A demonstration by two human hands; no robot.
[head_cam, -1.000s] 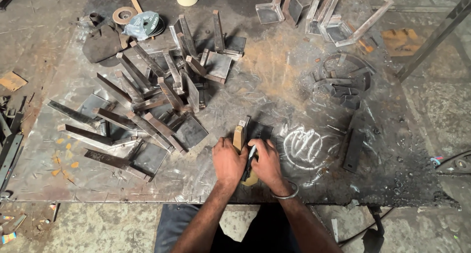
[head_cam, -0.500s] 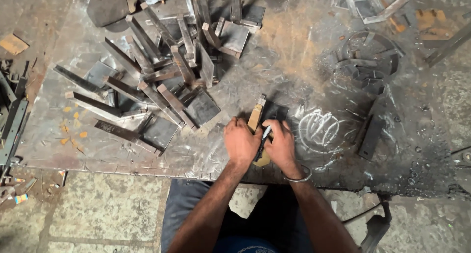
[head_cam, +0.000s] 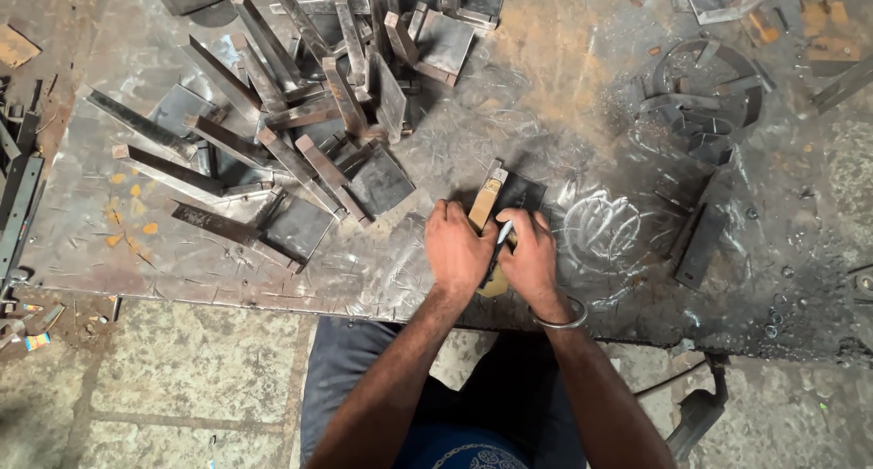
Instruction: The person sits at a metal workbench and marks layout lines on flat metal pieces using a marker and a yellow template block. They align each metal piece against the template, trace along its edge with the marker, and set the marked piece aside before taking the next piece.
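The left hand (head_cam: 457,249) presses a tan block (head_cam: 484,201) onto the dark plate (head_cam: 520,194), fingers clamped; the right hand (head_cam: 529,258) grips a white marker (head_cam: 503,232) beside it, on the tabletop (head_cam: 509,78)

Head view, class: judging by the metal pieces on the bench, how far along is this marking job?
Looks done: chalk scribbles already mark the bench. In hand: the left hand steadies a wooden-handled square on a dark plate while the right hand holds a white marker. Left: I can't tell whether the piled bars are marked.
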